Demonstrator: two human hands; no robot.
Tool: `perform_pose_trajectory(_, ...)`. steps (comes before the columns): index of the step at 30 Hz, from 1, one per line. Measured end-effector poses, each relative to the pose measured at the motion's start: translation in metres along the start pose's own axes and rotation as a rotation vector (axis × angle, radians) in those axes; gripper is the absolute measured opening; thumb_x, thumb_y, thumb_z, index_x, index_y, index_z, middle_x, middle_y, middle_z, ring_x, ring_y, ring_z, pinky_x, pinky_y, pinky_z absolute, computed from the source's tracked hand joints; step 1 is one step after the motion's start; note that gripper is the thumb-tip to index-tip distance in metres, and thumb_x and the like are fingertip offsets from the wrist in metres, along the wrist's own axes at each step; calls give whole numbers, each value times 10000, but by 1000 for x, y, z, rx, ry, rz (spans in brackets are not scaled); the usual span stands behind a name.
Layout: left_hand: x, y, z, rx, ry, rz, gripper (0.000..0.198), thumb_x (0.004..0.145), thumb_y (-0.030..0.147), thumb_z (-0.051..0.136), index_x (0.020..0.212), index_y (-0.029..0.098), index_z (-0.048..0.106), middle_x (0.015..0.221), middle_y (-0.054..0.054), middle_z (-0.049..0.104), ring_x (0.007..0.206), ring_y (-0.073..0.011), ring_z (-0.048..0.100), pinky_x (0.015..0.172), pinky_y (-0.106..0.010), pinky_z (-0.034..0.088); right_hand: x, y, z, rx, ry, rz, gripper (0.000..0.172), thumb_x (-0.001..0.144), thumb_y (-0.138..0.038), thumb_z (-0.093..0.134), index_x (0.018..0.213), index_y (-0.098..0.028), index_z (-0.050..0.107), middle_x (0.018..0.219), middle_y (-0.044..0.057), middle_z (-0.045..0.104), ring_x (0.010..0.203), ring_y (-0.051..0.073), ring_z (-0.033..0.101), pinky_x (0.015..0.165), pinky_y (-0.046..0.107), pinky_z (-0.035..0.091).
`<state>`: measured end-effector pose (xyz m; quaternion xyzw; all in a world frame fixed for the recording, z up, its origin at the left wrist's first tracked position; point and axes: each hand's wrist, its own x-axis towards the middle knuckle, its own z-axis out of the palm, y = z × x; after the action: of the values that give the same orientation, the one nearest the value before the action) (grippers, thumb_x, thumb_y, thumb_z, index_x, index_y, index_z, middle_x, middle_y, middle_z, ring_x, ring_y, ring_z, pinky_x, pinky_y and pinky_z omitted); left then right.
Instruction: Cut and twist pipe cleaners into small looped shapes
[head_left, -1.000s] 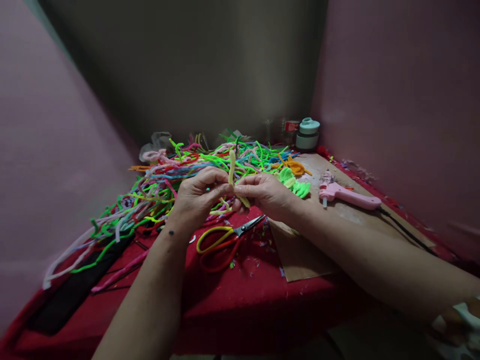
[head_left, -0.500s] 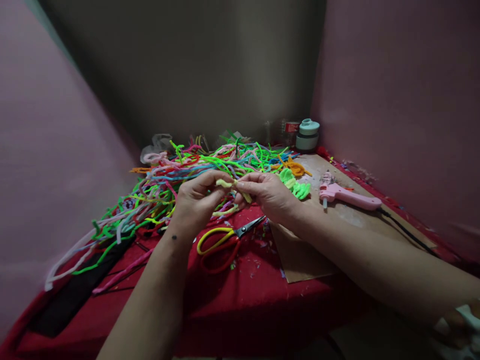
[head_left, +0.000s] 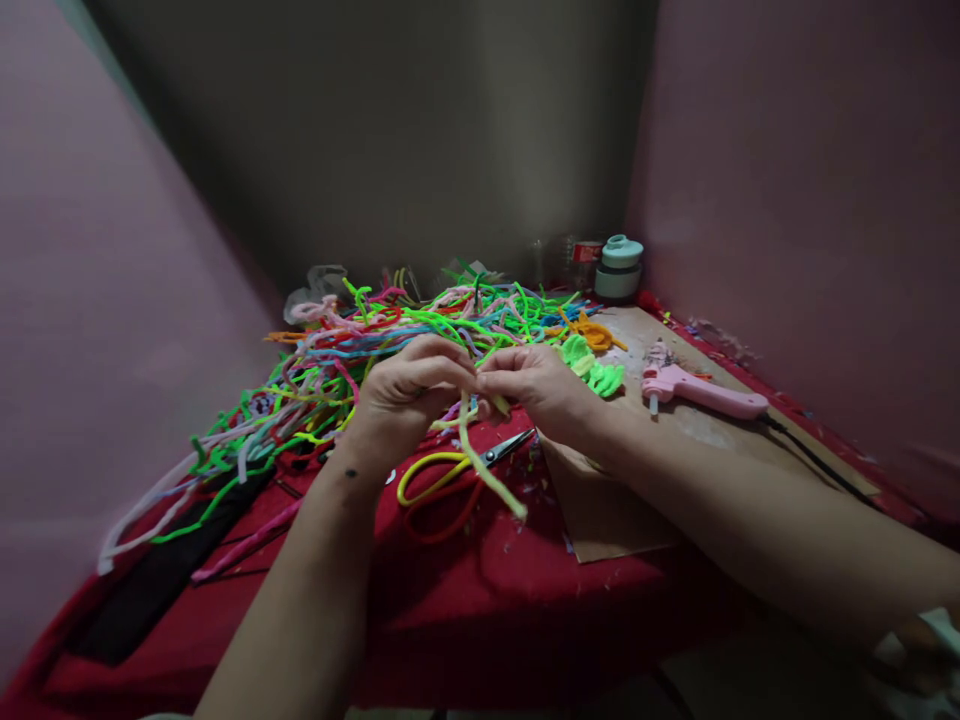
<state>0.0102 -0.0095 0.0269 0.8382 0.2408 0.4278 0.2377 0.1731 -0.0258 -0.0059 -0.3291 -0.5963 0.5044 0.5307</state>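
Note:
A pale yellow pipe cleaner (head_left: 491,477) is pinched where my two hands meet, above the near side of the table. My left hand (head_left: 412,390) has its fingers closed on it, and a long end hangs down toward me over the scissors. My right hand (head_left: 536,385) presses thumb and finger together on the same pipe cleaner, with a short yellow end showing below the fingers. The exact pinch point is hidden by the fingertips. Below lie scissors (head_left: 442,490) with one yellow and one red handle loop. Just beyond my right hand sits a bright green pipe-cleaner piece (head_left: 589,362).
A large tangle of coloured pipe cleaners (head_left: 420,325) spreads behind and left. On the brown board (head_left: 622,520) at right rests a pink glue gun (head_left: 705,392) with a black cord. An orange bundle (head_left: 592,330) and a mint-lidded container (head_left: 619,268) stand farther back. Walls enclose the table.
The yellow pipe cleaner's long end now hangs down in front of the scissors; before, only short parts showed at the fingers. My left fingers have closed over toward my right fingertips.

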Motion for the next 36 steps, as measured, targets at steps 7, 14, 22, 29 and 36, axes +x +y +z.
perform_pose_trajectory(7, 1, 0, -3, -141, 62, -232, 126, 758, 247, 592, 799, 184, 694, 819, -42, 665, 773, -161, 603, 728, -282, 474, 0, -2, 0, -93, 33, -22, 147, 730, -214, 562, 598, -151, 563, 502, -13, 572, 437, 74, 465, 467, 213, 363)
perform_pose_trajectory(14, 4, -3, -8, -240, -210, -550, 210, 659, 307, 705, 758, 131, 649, 636, -11, 606, 558, -104, 529, 544, -225, 424, -6, 2, 5, -642, 100, -302, 162, 790, -168, 514, 672, -131, 618, 561, -1, 562, 511, 82, 456, 525, 228, 339)
perform_pose_trajectory(22, 4, -2, -8, -252, -134, -593, 201, 608, 286, 730, 686, 135, 624, 597, 8, 570, 543, -89, 500, 525, -209, 401, 2, 2, 2, -303, 19, 1, 175, 766, -253, 572, 646, -131, 605, 546, 10, 582, 487, 86, 493, 486, 218, 377)
perform_pose_trajectory(29, 4, 2, -7, -206, -129, -557, 153, 632, 267, 698, 663, 139, 619, 587, 10, 561, 543, -98, 500, 511, -211, 399, 2, 0, 1, -96, 0, 113, 152, 732, -246, 623, 643, -124, 640, 514, 11, 600, 434, 76, 500, 443, 206, 395)
perform_pose_trajectory(36, 1, -3, -12, -444, -80, -590, 180, 712, 308, 653, 770, 138, 649, 610, -19, 600, 521, -106, 537, 512, -226, 427, 3, 3, -2, 199, -47, 195, 95, 679, -191, 658, 630, -113, 637, 525, 16, 626, 421, 80, 535, 442, 201, 422)
